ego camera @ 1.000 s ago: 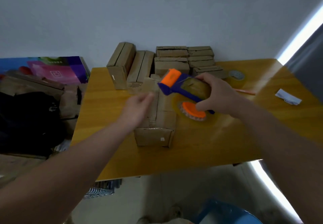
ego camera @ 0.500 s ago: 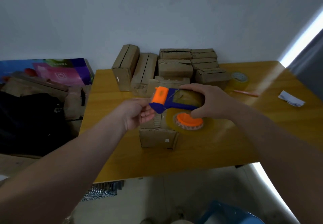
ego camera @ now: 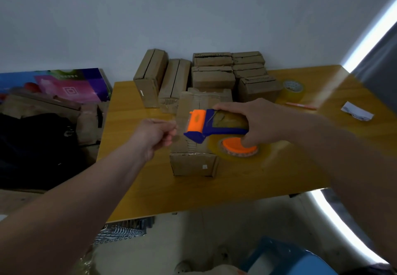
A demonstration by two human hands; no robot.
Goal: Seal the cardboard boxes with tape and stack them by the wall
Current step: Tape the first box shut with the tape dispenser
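A long cardboard box (ego camera: 194,163) lies in the middle of the wooden table (ego camera: 247,186), its short end toward me. My right hand (ego camera: 255,122) grips a blue and orange tape dispenser (ego camera: 211,127) above the box, with its roll of clear tape (ego camera: 238,149) hanging to the right. My left hand (ego camera: 155,135) is left of the dispenser's orange head, fingers curled and pinching the free end of the clear tape, which is barely visible. Several more cardboard boxes (ego camera: 212,72) are piled against the wall at the back.
A spare tape roll (ego camera: 293,86), a pen (ego camera: 300,105) and a crumpled paper (ego camera: 356,113) lie on the table's right side. Left of the table are a dark bag (ego camera: 36,145) and a colourful flat carton (ego camera: 71,85). A blue stool (ego camera: 283,257) stands below.
My right hand lowered the dispenser and turned it level over the box. My left hand left the box top, closed on the tape end and drew away leftward.
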